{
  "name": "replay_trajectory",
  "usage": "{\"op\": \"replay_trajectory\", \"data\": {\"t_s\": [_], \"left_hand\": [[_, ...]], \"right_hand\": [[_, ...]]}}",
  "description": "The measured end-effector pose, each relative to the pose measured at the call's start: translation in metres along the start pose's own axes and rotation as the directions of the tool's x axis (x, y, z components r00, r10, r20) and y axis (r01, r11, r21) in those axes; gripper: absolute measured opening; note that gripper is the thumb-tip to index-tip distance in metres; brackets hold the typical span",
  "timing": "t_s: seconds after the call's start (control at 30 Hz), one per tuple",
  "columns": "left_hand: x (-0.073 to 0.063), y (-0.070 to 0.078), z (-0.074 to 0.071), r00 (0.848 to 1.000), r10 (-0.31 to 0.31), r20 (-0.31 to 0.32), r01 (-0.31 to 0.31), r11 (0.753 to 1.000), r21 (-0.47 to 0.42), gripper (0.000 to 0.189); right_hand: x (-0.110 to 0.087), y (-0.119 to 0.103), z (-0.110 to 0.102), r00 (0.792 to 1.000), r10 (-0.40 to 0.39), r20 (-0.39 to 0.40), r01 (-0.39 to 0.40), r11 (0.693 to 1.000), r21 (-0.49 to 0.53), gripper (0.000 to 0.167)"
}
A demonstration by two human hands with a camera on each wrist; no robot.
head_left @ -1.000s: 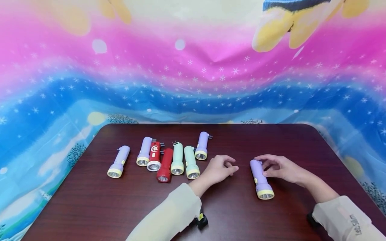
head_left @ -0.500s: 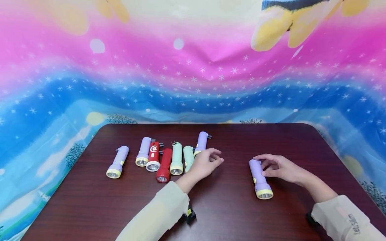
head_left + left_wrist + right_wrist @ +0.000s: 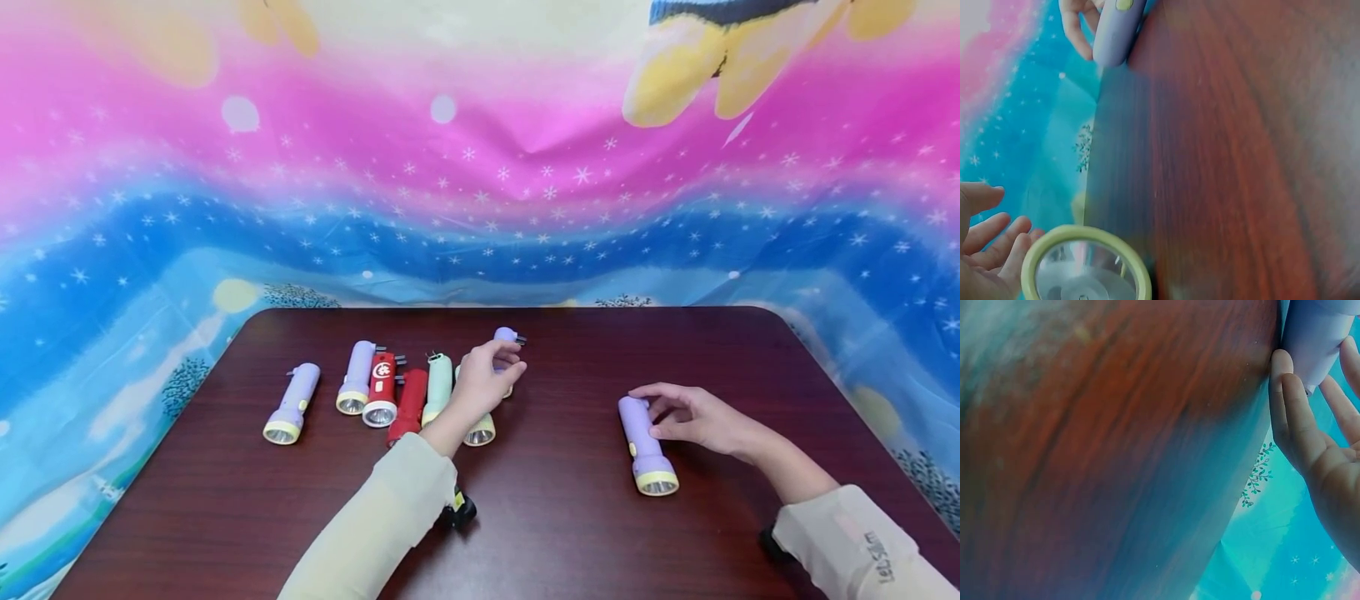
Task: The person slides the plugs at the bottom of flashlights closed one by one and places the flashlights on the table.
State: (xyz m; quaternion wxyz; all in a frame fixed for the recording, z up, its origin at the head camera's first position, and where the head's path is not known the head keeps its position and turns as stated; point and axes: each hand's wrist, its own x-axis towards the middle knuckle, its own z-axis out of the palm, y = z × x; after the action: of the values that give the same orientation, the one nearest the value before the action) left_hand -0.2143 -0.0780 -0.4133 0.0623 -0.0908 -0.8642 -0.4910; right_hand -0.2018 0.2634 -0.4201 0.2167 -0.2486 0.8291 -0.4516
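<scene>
My right hand (image 3: pixel 693 417) holds a purple flashlight (image 3: pixel 645 446) near its back end, thumb on the side and fingers at the top; its yellow-rimmed head points toward me. In the right wrist view, fingers (image 3: pixel 1300 415) lie along both sides of the flashlight's end. My left hand (image 3: pixel 480 379), fingers loosely bent and holding nothing, hovers over the row's right end. It partly covers another purple flashlight (image 3: pixel 506 334) and a mint-green flashlight (image 3: pixel 480 432). A yellow-rimmed flashlight head (image 3: pixel 1072 232) shows beside the left fingers in the left wrist view.
Left of that hand lie a second mint-green flashlight (image 3: pixel 439 377), a plain red flashlight (image 3: pixel 411 400), a red flashlight with a white print (image 3: pixel 382 383) and a purple flashlight (image 3: pixel 360 367). One more purple flashlight (image 3: pixel 295 400) lies apart at far left on the dark wooden table (image 3: pixel 225 517).
My left hand has moved left and slightly away from me, from the middle of the table to over the row's right-end flashlights. The right hand and its flashlight have stayed put.
</scene>
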Motion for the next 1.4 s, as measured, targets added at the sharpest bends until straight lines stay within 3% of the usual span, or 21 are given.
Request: {"op": "replay_trajectory", "data": {"t_s": [0.23,0.63,1.07,1.4], "left_hand": [[0.011,-0.006,-0.002,0.999,-0.002,-0.05,0.005,0.999,0.049,0.031],[0.025,-0.018,0.0,0.989,-0.126,-0.071,0.135,0.98,0.144,0.044],[0.032,-0.014,-0.001,0.967,-0.255,-0.015,0.249,0.929,0.273,0.058],[0.034,-0.014,-0.003,0.953,-0.303,0.024,0.283,0.915,0.288,0.059]], "right_hand": [[0.0,-0.001,0.0,1.0,0.002,-0.003,-0.002,1.0,-0.008,0.059],[0.0,0.001,0.001,1.0,-0.002,-0.006,0.002,1.0,-0.023,0.058],[0.0,0.002,0.0,1.0,0.008,-0.01,-0.009,0.999,-0.034,0.059],[-0.001,0.003,0.0,1.0,-0.008,-0.01,0.008,1.0,-0.013,0.058]]}}
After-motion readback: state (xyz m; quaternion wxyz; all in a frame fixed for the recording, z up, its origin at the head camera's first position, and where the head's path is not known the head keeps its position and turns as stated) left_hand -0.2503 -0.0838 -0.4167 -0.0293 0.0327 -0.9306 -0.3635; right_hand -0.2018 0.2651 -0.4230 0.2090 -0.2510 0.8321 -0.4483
